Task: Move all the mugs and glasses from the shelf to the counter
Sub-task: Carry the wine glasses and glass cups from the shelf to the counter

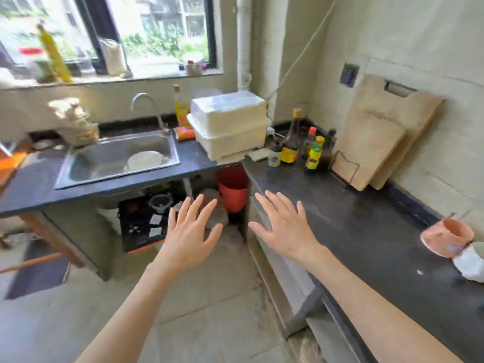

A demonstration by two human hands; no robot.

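On the dark counter [366, 218], at its right end, one pink mug [446, 238] lies tipped on its side, touching one white mug [470, 263]. Both look rigid, light and breakable, best gripped around the body. No shelf or glasses are visible. Left of the mugs, two empty hands hover, fingers spread: left hand [190, 231] over the floor, right hand [284, 227] at the counter's edge.
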